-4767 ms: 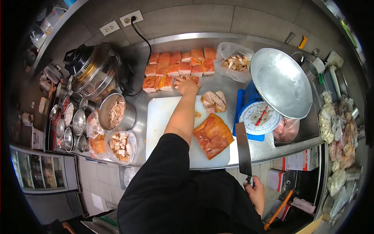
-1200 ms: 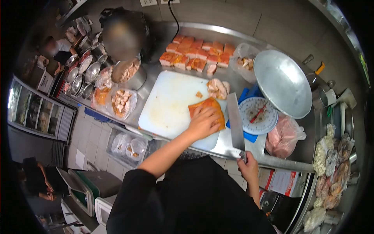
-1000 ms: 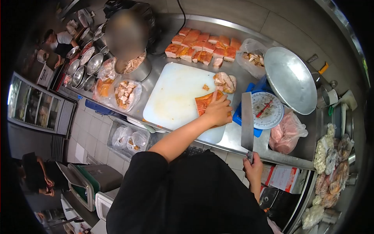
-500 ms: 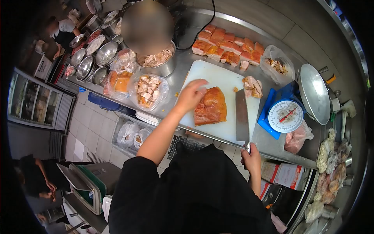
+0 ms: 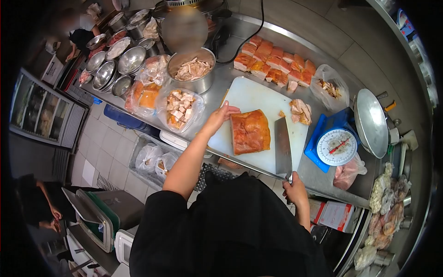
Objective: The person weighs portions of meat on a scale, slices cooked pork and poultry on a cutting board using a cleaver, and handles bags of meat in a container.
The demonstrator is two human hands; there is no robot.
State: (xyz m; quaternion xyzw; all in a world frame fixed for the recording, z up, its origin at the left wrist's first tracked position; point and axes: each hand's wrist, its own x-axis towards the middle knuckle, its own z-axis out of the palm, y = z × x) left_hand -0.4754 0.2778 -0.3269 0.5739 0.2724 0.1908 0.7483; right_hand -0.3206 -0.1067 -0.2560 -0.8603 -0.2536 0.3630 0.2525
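**Slick slab, light hold**

Your right hand (image 5: 295,188) is clamped on the cleaver (image 5: 283,147); your left hand (image 5: 220,118), uncurled, borders the meat slab (image 5: 250,132) on the cutting board (image 5: 247,92). With its glossy surface barely steadied, the slab could skid under a sideways push.

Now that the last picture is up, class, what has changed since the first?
The left hand has left the cut pieces and is beside the slab. The slab has shifted left on the cutting board, and the knife has moved left, over the board. The right hand keeps its grip on the knife; the scale stayed put.
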